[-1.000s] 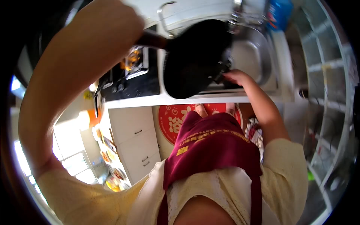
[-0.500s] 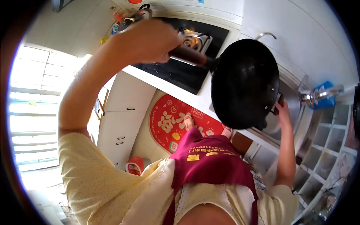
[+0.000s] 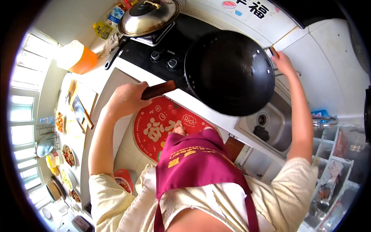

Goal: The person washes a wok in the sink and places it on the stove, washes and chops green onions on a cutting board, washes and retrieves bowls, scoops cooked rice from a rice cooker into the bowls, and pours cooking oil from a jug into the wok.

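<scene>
From here, the wok (image 3: 230,71) is best held level, left hand (image 3: 129,99) wrapped around its long handle (image 3: 159,89), right hand (image 3: 284,63) gripping the side handle (image 3: 274,52) (sensible balance).

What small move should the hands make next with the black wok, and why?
Perhaps gently lower the wok onto the right side of the stove. The left hand grips its long handle and the right hand its small handle; in this view the wok overlaps the stove, whose left side a lidded pan occupies.
</scene>
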The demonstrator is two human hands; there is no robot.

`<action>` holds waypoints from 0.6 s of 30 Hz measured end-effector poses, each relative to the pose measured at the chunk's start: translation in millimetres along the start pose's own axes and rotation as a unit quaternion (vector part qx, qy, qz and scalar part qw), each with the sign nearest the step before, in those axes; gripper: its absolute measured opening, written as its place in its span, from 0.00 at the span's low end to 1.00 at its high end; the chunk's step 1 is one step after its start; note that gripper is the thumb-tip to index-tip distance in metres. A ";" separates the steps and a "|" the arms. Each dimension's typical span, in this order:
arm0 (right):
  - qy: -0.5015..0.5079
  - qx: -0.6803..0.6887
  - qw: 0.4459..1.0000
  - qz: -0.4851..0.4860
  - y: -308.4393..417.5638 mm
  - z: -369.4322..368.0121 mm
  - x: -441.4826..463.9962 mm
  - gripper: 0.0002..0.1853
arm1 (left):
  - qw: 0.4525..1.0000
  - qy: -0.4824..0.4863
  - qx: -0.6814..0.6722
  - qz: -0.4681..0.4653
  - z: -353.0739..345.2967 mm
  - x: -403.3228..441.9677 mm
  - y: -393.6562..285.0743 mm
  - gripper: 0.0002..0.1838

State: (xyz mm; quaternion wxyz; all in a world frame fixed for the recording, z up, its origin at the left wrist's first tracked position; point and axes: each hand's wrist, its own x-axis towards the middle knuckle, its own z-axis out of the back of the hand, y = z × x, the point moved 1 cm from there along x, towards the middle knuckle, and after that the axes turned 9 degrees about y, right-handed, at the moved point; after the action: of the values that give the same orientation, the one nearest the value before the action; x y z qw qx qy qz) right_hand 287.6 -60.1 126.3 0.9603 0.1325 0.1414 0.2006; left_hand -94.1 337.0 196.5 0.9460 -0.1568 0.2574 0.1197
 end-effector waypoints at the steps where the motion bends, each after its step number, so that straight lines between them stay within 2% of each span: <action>1: -0.001 0.021 1.000 -0.015 17.2 6.8 13.3 0.15 | 1.000 0.002 -0.012 0.002 -4.5 7.7 2.0 0.18; 2: -0.027 -0.064 0.997 0.022 11.9 4.5 45.5 0.16 | 1.000 -0.001 -0.024 -0.002 -7.6 16.1 4.2 0.17; 5: -0.064 -0.115 0.991 0.021 16.0 0.2 106.1 0.15 | 0.998 -0.023 -0.060 -0.022 -16.0 41.1 8.7 0.17; 7: -0.071 -0.159 0.985 0.019 20.2 -2.7 139.6 0.16 | 0.997 -0.041 -0.062 -0.032 -24.1 58.7 11.8 0.17; 9: -0.035 -0.160 0.986 0.010 23.9 -4.8 170.1 0.17 | 0.996 -0.044 -0.077 -0.027 -32.0 70.0 11.0 0.17; 10: -0.043 -0.001 0.978 0.203 -18.6 -23.0 208.6 0.19 | 0.995 -0.043 -0.084 -0.007 -34.9 74.2 10.5 0.16; 11: -0.034 -0.062 0.978 0.198 -45.3 -31.0 243.8 0.21 | 0.995 -0.031 -0.094 0.004 -38.1 77.2 7.3 0.15; 12: -0.016 -0.062 0.967 0.248 -49.7 -29.7 254.8 0.21 | 0.992 -0.039 -0.119 -0.017 -34.6 75.0 4.2 0.16; 13: 0.018 -0.022 0.967 0.251 -56.0 -27.1 257.7 0.21 | 0.993 -0.014 -0.119 0.000 -31.1 83.2 -1.3 0.17; 14: 0.017 -0.113 0.988 0.108 -58.5 -21.2 259.8 0.22 | 0.995 -0.013 -0.100 -0.019 -32.7 87.8 -2.9 0.16; 15: -0.047 -0.118 0.963 0.238 -80.9 -35.2 279.5 0.21 | 0.992 -0.018 -0.125 -0.013 -34.7 88.0 -3.8 0.17; 16: -0.038 -0.145 0.979 0.139 -98.9 -34.5 297.2 0.19 | 0.991 -0.032 -0.125 -0.035 -42.7 95.6 -1.5 0.19; 17: 0.001 -0.143 0.985 0.094 -91.7 -26.6 287.0 0.17 | 0.989 -0.030 -0.137 -0.046 -43.3 91.3 -5.9 0.20; 18: -0.027 -0.135 0.983 0.124 -81.4 -23.7 281.8 0.16 | 0.988 -0.047 -0.139 -0.057 -49.2 92.9 -7.1 0.20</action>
State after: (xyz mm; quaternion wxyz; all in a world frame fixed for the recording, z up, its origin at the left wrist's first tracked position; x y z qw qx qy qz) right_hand 556.1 -8.3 17.5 0.9404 0.0232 0.0692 0.3322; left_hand -36.1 326.4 109.1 0.9311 -0.2957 0.1846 0.1076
